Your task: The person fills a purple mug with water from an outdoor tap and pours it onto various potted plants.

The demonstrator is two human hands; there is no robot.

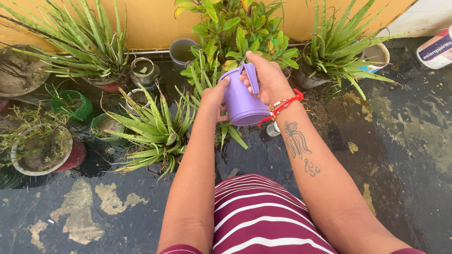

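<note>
A purple plastic mug (239, 99) is tipped forward over a leafy green potted plant (235, 33) by the yellow wall. My right hand (266, 77) grips the mug by its handle; a red thread bracelet circles that wrist. My left hand (214, 96) presses against the mug's left side and steadies it. The mug's mouth faces away from me, so its contents are hidden.
Spiky aloe plants stand at left (146, 129), far left (82, 42) and right (336, 47). Several pots line the left side, among them a green one (75, 106) and a red one (44, 150). A white bucket (438, 47) sits at far right. The dark floor is wet.
</note>
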